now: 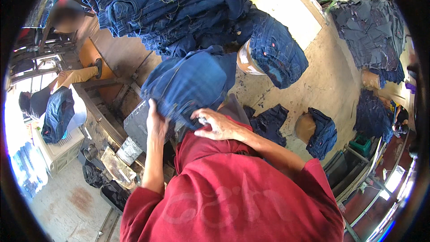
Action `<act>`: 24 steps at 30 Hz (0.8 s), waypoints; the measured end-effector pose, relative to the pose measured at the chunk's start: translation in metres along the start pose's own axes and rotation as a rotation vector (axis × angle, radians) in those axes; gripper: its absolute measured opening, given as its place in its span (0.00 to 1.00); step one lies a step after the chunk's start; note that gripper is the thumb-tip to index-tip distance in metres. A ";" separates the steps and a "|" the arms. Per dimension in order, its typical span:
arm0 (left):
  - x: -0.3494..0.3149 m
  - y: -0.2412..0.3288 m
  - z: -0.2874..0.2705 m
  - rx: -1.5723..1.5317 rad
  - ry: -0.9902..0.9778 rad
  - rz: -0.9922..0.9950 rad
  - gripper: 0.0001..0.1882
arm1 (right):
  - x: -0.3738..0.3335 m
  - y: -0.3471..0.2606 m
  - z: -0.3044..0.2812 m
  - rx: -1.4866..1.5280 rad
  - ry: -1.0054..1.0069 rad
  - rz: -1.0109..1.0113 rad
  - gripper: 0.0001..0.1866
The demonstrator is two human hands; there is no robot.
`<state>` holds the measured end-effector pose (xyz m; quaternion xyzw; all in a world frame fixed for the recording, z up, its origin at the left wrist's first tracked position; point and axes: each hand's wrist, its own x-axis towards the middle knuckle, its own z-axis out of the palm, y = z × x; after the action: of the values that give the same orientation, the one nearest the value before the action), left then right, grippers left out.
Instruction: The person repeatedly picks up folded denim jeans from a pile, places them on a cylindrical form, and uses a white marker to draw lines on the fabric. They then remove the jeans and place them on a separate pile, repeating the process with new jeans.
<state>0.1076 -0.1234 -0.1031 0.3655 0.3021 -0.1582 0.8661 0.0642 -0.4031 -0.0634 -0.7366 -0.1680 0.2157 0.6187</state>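
Note:
A pair of blue jeans (190, 78) lies bunched in front of me, its near edge hanging toward my lap. My left hand (157, 120) grips that near edge at its left side, thumb uppermost. At the right of the same edge, my right hand (218, 124) is closed with curled fingers around a small greyish metallic tool (203, 120). Most of this tool is hidden by the fingers, so its exact kind is unclear. Just beyond the jeans rises a large pile of dark blue jeans (165, 6) with loose threads on it.
More jeans (277, 51) drape over a cardboard drum (249, 58) at the right. Dark denim pieces (271, 121) lie on the floor, near another draped drum (306, 128). Grey garments (369, 31) are piled far right. A seated person (62, 85) is at the left, beside a wooden frame (105, 116).

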 end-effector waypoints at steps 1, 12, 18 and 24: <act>-0.011 0.004 -0.013 -0.034 0.104 0.062 0.38 | 0.000 -0.005 -0.001 0.095 -0.125 0.067 0.16; -0.057 -0.008 -0.077 0.687 -0.363 -0.199 0.31 | -0.024 0.030 -0.069 0.504 0.723 0.363 0.17; -0.139 0.061 -0.145 1.238 0.007 -0.243 0.32 | 0.007 0.078 -0.088 0.487 0.794 0.793 0.35; -0.139 0.060 -0.169 1.317 0.239 -0.086 0.31 | 0.060 0.119 -0.075 0.707 1.048 0.698 0.27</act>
<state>-0.0381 0.0485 -0.0749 0.8204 0.2507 -0.3023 0.4155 0.1520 -0.4564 -0.1762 -0.5098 0.4757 0.0605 0.7143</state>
